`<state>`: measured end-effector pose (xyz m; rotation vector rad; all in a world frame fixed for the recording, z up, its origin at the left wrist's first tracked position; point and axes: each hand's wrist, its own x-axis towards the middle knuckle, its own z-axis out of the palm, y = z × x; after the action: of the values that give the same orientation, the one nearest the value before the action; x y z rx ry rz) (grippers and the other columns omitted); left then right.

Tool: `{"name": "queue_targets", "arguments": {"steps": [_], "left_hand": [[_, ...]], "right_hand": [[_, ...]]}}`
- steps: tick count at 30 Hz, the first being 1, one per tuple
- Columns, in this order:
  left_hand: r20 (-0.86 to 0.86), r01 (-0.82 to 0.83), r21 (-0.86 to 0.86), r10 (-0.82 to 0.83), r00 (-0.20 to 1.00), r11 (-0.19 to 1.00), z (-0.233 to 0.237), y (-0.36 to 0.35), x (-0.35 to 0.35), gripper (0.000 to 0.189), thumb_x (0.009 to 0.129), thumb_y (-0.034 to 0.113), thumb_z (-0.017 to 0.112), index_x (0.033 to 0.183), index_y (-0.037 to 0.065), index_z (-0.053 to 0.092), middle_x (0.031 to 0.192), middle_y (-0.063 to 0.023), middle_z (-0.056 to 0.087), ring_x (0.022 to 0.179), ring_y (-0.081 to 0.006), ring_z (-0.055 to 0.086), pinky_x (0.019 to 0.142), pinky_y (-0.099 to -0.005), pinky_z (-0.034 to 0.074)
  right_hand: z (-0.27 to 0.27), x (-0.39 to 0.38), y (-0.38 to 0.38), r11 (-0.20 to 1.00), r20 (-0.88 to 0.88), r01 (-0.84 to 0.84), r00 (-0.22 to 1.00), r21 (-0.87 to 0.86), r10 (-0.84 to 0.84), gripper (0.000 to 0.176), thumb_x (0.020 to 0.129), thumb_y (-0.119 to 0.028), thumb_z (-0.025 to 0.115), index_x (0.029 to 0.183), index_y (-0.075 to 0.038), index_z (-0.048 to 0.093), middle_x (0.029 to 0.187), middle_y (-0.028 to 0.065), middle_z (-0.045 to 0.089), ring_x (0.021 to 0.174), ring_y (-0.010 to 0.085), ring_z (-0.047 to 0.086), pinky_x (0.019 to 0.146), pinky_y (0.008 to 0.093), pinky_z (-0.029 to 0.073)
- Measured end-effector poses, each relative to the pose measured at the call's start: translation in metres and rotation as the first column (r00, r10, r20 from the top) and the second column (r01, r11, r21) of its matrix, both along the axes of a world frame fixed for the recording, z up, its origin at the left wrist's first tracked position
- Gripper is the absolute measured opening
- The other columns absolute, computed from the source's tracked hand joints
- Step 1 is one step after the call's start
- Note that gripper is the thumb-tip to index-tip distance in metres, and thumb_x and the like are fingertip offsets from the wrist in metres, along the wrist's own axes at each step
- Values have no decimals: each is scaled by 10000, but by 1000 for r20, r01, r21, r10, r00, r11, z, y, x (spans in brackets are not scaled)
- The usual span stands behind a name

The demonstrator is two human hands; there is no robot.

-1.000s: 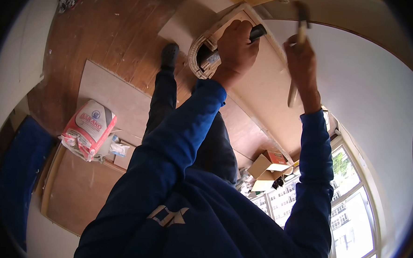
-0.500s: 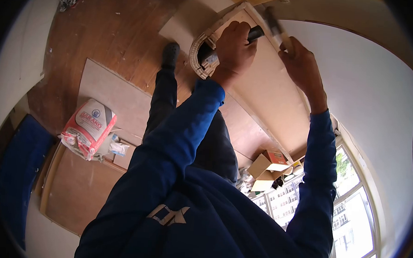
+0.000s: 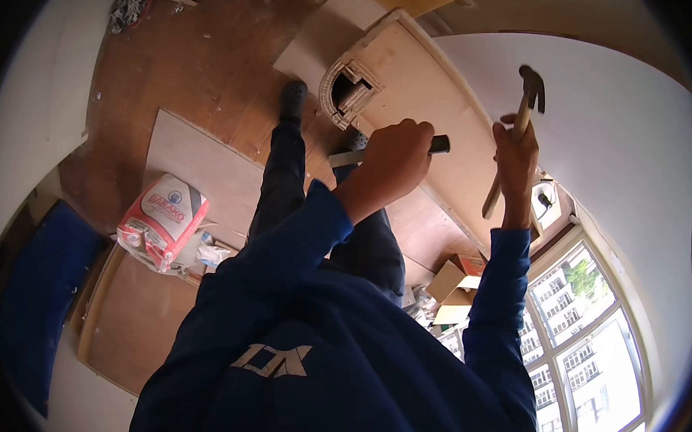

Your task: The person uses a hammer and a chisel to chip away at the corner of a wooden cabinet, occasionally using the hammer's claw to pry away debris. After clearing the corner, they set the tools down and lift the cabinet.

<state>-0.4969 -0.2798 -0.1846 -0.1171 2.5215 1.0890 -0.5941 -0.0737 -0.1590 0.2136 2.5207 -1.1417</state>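
Closed around a chisel-like tool [image 3: 440, 144], my left hand [image 3: 396, 160] is above the near edge of a long wooden panel [image 3: 423, 79]. The tool's dark handle end points right, and its flat blade shows to the left of the fist. My right hand [image 3: 515, 158] grips a hammer [image 3: 494, 194] by its wooden handle, with the dark claw head raised above the fingers. A carved wooden piece [image 3: 329, 94] with a curved rim and dark opening lies at the panel's left end, apart from both hands.
A red and white bag [image 3: 162, 218] lies on boards at the left. Wooden floor [image 3: 205, 60] surrounds my shoe [image 3: 292, 100]. An open cardboard box [image 3: 452, 284] stands near the window [image 3: 581, 353]. A pale wall [image 3: 609, 128] curves along the right, and a blue sheet [image 3: 49, 286] is at far left.
My left hand has moved down and right, away from the carved piece, with the tool. My right hand has moved lower and slightly right, and the hammer head now points up.
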Motion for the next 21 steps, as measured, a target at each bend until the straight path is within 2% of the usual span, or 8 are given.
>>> {"name": "queue_targets", "arguments": {"steps": [2,5,6,9,14,15,18,21], "left_hand": [[-81,-140,-71,134,988,988,-15,-13,18,163,859,119,742,983,62,654,924,-145,671,902,-380,708,748,-510,567],[-237,-303,-246,246,940,921,-60,-58,34,271,889,218,786,1049,71,624,987,-181,660,957,-414,690,784,-522,562],[-145,-323,-256,294,945,911,-66,-72,33,307,907,275,789,1085,74,640,1012,-198,695,965,-420,694,792,-521,564],[-31,-202,-350,204,979,915,-80,-92,28,335,908,305,793,1088,49,675,1011,-223,720,959,-431,704,801,-513,563],[21,-69,-267,78,997,961,-102,-109,16,368,875,325,812,1041,6,730,1028,-238,744,991,-427,715,823,-509,576],[26,-117,-122,121,992,986,-139,-121,20,363,866,301,815,1032,-10,730,996,-248,745,948,-450,715,816,-504,571],[81,-21,-162,34,996,987,-103,-131,0,319,877,255,800,1005,-26,718,942,-259,737,908,-454,720,791,-489,562],[-88,-209,-182,196,977,961,-85,-168,-18,276,906,222,774,999,-31,711,876,-247,727,835,-364,727,738,-446,546]], "right_hand": [[15,29,18,992,62,110,992,65,-114,230,941,-163,713,1111,-29,637,674,-5,539,541,91,534,501,281,464],[18,80,42,952,174,297,944,-78,-281,234,942,-158,717,1116,-33,624,664,-25,503,527,79,498,488,270,436],[19,92,48,943,181,322,936,-82,-304,234,942,-158,717,1116,-33,624,664,-25,503,527,79,498,488,270,436],[15,131,64,948,235,313,927,-62,-291,247,941,-174,719,1117,-29,623,677,-22,512,535,80,495,495,274,442],[1,175,71,899,295,422,880,-122,-373,223,967,-143,709,1135,-31,615,668,-50,495,525,58,470,480,260,416],[2,180,70,898,292,423,880,-121,-375,222,967,-145,706,1137,-36,615,667,-53,485,531,57,470,485,261,419],[6,196,67,888,294,448,867,-104,-403,222,954,-193,705,1112,-55,630,696,-29,478,588,98,517,546,307,492],[-4,223,69,855,294,493,851,-160,-436,218,951,-189,706,1106,-51,639,692,-22,495,585,94,519,535,305,480]]}}
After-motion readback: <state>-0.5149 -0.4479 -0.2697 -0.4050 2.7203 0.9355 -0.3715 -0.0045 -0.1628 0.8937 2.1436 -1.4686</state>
